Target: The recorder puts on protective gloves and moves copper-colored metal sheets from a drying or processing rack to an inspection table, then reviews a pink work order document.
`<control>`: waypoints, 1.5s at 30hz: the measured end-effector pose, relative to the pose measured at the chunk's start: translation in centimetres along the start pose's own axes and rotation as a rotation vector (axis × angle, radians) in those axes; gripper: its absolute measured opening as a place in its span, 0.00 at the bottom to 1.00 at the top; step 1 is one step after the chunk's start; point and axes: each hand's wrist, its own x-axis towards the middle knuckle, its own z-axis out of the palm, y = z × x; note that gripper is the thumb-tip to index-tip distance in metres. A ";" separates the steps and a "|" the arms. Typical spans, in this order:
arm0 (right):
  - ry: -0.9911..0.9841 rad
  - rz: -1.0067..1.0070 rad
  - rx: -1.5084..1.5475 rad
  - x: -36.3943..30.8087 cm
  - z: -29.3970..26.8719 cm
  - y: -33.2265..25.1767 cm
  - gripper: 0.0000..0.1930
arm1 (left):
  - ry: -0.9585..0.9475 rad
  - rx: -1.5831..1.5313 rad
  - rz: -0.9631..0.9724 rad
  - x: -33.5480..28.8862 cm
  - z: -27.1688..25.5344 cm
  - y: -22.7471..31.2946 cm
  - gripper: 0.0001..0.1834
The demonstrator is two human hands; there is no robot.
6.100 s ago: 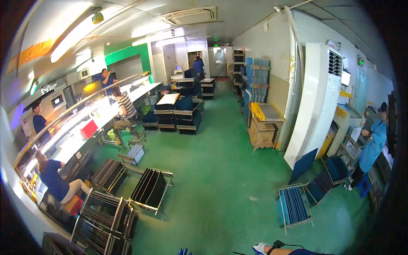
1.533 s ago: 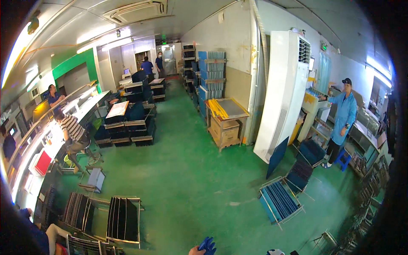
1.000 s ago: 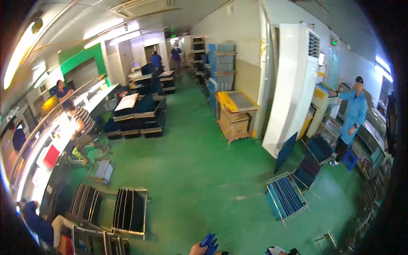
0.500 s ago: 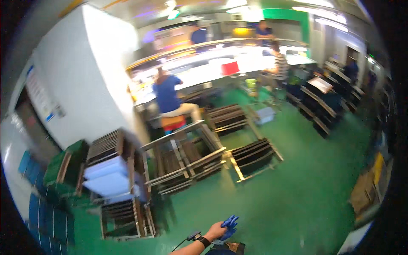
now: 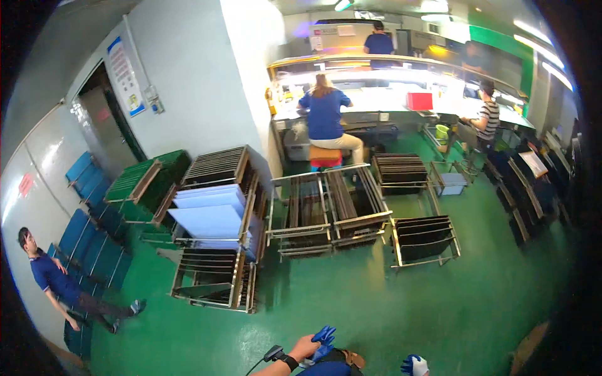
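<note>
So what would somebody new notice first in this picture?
Probably the long, glowing white workbench at the upper right, with a bright red box on it. The shiny green floor might come next, with metal racks of dark panels standing across the middle. At the bottom, the left hand holds a bunched blue glove.

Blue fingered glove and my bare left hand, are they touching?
Touching: the head view shows the bare left hand gripping the blue fingered glove.

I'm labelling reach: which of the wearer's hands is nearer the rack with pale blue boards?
Left. In the picture, the left hand, holding a blue glove, is below and right of the rack; the gloved right hand is farther right.
</note>
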 end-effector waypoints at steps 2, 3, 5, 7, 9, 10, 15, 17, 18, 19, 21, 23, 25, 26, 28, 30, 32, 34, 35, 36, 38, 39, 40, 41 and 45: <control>0.034 -0.012 0.011 -0.8 -0.2 2.6 0.14 | -0.064 0.041 0.004 0.2 0.5 2.5 0.19; 0.039 -0.022 0.013 -1.2 -0.9 4.3 0.13 | -0.105 0.065 0.024 1.0 0.8 2.9 0.19; 0.105 -0.002 -0.002 -2.9 -2.2 7.5 0.12 | -0.129 0.121 0.128 2.3 0.8 4.9 0.20; 0.267 0.083 0.077 -6.3 -4.9 11.4 0.13 | -0.185 0.160 0.160 2.9 2.1 8.1 0.20; 0.437 0.139 0.161 -10.4 -6.0 13.8 0.14 | -0.282 0.129 0.135 4.3 4.3 10.4 0.18; 0.583 0.205 0.219 -13.2 -6.1 15.9 0.14 | -0.313 0.145 0.205 3.6 5.1 13.1 0.18; 0.803 0.252 0.131 -17.8 -5.9 22.6 0.17 | -1.006 -0.833 -0.060 2.4 9.0 17.5 0.40; 0.963 0.267 0.118 -19.6 -3.2 24.9 0.19 | -1.064 -0.794 -0.090 3.7 11.6 16.6 0.42; 0.979 0.280 0.198 -19.9 -2.2 27.4 0.19 | -1.140 -0.744 -0.101 3.5 13.4 17.9 0.42; 0.967 0.280 0.257 -19.7 -1.6 29.2 0.20 | -1.204 -0.657 -0.096 2.7 14.3 18.5 0.41; 0.939 0.343 0.126 -21.0 0.9 28.6 0.19 | -1.261 -0.562 -0.086 1.5 15.9 18.9 0.41; 0.968 0.327 0.195 -23.6 2.5 25.6 0.19 | -1.353 -0.589 -0.129 0.0 17.9 19.6 0.40; 1.008 0.296 0.316 -25.3 4.9 22.9 0.17 | -1.349 -0.443 -0.098 -0.5 19.3 20.5 0.38; 1.023 0.277 0.372 -25.2 5.4 22.2 0.17 | -1.402 -0.426 -0.123 0.7 20.3 19.9 0.38; 0.975 0.268 0.549 -24.9 5.9 24.4 0.17 | -1.444 -0.558 -0.313 1.5 22.3 18.9 0.37; 0.825 0.302 0.701 -24.8 5.0 26.8 0.19 | -1.465 -0.501 -0.259 1.0 23.7 19.3 0.36; 0.866 0.289 0.749 -24.5 5.0 27.5 0.20 | -1.477 -0.455 -0.203 -0.1 24.3 20.7 0.36; 0.899 0.274 0.786 -24.8 5.0 26.7 0.21 | -1.459 -0.372 -0.132 -1.0 24.0 21.8 0.37; 0.904 0.344 0.716 -25.4 5.0 24.2 0.21 | -1.457 -0.370 -0.129 -1.3 23.8 22.5 0.37; 0.914 0.416 0.649 -26.0 5.0 22.8 0.20 | -1.473 -0.337 -0.107 -1.7 23.7 23.1 0.37; 0.923 0.421 0.524 -26.1 5.6 22.0 0.20 | -1.492 -0.299 -0.078 -0.9 23.6 23.0 0.38; 0.925 0.427 0.393 -25.9 6.1 21.7 0.19 | -1.541 -0.296 -0.107 0.7 23.9 22.0 0.38; 0.921 0.410 0.384 -25.5 6.4 21.9 0.19 | -1.594 -0.292 -0.138 2.2 24.5 21.2 0.37; 0.917 0.389 0.432 -25.2 6.4 21.8 0.19 | -1.594 -0.292 -0.134 3.3 25.1 20.5 0.37; 0.904 0.286 0.574 -23.5 6.5 22.9 0.18 | -1.603 -0.162 -0.127 4.1 26.0 20.2 0.37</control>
